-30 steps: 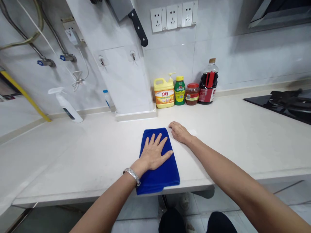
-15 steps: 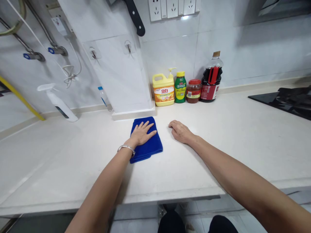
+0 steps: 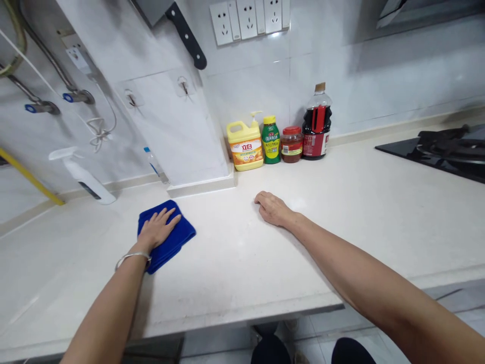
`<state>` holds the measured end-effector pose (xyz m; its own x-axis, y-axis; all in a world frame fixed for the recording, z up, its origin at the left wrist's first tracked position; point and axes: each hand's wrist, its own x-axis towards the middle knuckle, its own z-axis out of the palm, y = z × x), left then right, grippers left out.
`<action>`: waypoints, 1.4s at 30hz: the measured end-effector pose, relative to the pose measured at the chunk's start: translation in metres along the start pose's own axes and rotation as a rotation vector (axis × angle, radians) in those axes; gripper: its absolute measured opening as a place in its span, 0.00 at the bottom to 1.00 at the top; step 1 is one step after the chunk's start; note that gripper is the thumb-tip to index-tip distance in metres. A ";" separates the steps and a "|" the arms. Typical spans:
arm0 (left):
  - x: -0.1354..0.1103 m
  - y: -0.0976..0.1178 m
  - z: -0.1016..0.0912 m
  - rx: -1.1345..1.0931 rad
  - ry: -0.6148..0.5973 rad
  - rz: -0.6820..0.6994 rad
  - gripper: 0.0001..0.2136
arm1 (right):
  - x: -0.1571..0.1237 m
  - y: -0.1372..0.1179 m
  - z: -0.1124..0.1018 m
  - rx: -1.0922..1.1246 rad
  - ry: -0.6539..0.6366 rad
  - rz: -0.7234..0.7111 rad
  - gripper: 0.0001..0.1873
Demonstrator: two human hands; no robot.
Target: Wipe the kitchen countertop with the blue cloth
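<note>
A folded blue cloth (image 3: 178, 236) lies on the white countertop, left of the middle. My left hand (image 3: 157, 230) presses flat on top of it, fingers stretched out and a silver bangle at the wrist. To the right, my right hand (image 3: 272, 208) rests on the countertop (image 3: 227, 263) with its fingers curled in. Nothing shows in its grasp, and its palm side is hidden.
Along the wall stand a yellow detergent jug (image 3: 245, 149), a green bottle (image 3: 271, 141), a red-lidded jar (image 3: 291, 145) and a dark sauce bottle (image 3: 317, 126). A white spray bottle (image 3: 85, 179) and a clear bottle (image 3: 156, 166) stand left. A stove (image 3: 447, 149) is at right.
My left hand has slid the blue cloth leftward over the countertop, and the cloth has turned somewhat. My right hand stays at about the same spot. The view has shifted slightly.
</note>
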<state>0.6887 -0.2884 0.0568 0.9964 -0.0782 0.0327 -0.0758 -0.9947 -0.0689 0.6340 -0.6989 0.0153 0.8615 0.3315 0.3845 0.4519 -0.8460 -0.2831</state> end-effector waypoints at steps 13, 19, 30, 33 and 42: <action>-0.107 -0.012 0.008 0.038 -0.036 -0.094 0.34 | -0.002 -0.005 -0.002 0.006 -0.011 0.021 0.17; -0.151 0.015 0.009 0.039 0.001 -0.013 0.34 | -0.002 -0.010 -0.001 -0.012 -0.013 0.044 0.17; -0.185 0.113 0.004 0.042 0.046 0.201 0.36 | 0.000 -0.023 -0.001 -0.059 -0.001 0.091 0.18; -0.174 0.149 0.001 0.005 0.061 0.294 0.36 | 0.001 -0.027 -0.001 -0.084 -0.015 0.103 0.19; -0.112 0.207 -0.008 -0.095 -0.049 0.383 0.36 | 0.000 -0.017 -0.005 -0.101 -0.049 0.074 0.19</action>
<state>0.5606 -0.4862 0.0468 0.8958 -0.4438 -0.0250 -0.4433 -0.8960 0.0259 0.6248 -0.6863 0.0242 0.9033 0.2844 0.3212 0.3627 -0.9061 -0.2179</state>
